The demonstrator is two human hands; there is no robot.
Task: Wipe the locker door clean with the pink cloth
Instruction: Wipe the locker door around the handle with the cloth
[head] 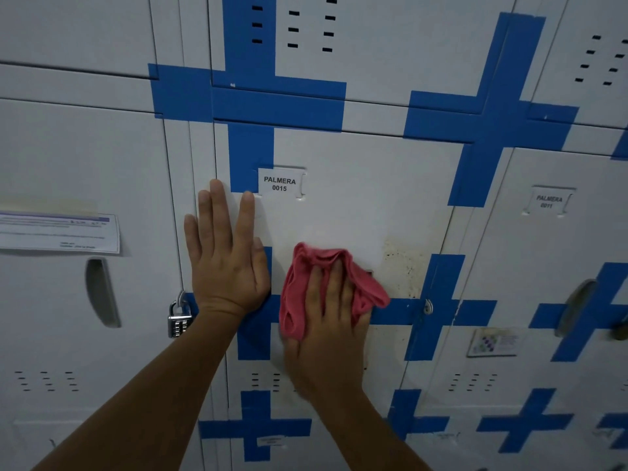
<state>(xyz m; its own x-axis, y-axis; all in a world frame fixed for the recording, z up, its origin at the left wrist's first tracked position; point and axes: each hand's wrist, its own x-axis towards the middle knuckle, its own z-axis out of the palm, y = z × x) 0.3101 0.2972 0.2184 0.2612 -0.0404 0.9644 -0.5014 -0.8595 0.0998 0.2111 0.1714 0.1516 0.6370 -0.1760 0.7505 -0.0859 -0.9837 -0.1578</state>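
Observation:
The white locker door (356, 198) with blue tape crosses fills the middle of the head view and carries a label reading PALMERA 0015 (279, 184). My right hand (331, 321) presses the crumpled pink cloth (299, 287) flat against the door's middle, fingers spread over it. My left hand (226, 256) lies flat and open on the door's left edge, holding nothing. A patch of brownish stains (402, 270) marks the door just right of the cloth.
A silver combination padlock (179, 319) hangs at the door's left edge below my left hand. A paper notice (59, 232) is taped on the left locker. The right locker (547, 249) has a handle (576, 305) and a small sticker (492, 341).

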